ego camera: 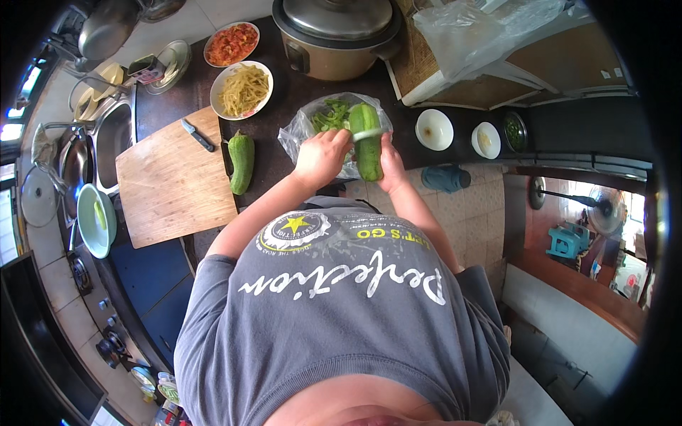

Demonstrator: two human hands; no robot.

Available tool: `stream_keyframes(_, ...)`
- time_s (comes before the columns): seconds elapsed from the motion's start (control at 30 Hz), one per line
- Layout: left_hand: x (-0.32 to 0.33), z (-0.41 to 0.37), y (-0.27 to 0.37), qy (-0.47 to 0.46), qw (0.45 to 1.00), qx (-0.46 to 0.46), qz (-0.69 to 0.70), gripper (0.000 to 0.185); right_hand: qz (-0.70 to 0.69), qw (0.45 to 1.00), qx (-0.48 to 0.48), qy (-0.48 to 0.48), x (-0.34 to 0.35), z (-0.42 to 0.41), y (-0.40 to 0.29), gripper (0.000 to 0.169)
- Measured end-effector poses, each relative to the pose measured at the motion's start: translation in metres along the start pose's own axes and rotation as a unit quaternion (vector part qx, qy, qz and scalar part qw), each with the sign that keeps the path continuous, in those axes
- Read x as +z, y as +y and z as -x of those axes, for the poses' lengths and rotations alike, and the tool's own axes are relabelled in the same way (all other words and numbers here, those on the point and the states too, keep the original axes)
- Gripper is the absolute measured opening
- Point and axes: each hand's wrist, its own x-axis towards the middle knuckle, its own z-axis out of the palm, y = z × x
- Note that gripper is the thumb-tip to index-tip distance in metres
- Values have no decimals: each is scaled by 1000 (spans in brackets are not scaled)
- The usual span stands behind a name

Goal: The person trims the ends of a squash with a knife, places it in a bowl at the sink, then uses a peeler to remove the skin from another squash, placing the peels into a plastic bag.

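Note:
My left hand (322,157) grips a pale peeler (371,133), which lies across a long green gourd (366,160). The gourd is held upright in the view by my right hand (392,164), whose fingers are partly hidden behind it. Under both hands a clear plastic bag (292,139) lies spread open at the counter's edge, with green peelings (333,114) in it. A second green gourd (242,162) rests on the dark counter to the left, beside a wooden cutting board (173,186). On the board is a small knife with a dark handle (203,141).
Behind stand a plate of pale shredded vegetable (244,89), a plate of red food (232,44) and a large cooker (333,58). White bowls (434,129) are at right. A sink (114,144) and a light green bowl (96,234) are at left.

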Motion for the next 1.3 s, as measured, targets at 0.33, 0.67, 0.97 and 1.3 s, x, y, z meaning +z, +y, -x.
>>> stream_keyframes(0.33, -7, -12, -29, -28, 997, -27, -68, 10, 10, 996, 48, -80, -5, 25, -7, 59)
stream_keyframes(0.67, 22, -5, -68, -73, 974, -22, -215, 38, 3, 998, 34, -52, -7, 34, 1, 65)
stream_keyframes(0.97, 12, -42, -30, -130, 836, -321, 426, 32, 85, 995, 24, -42, -12, 26, 2, 68)
stream_keyframes(1.3, 35, -15, -64, -61, 967, -180, 168, 55, -9, 998, 32, -46, -15, 22, 5, 74)
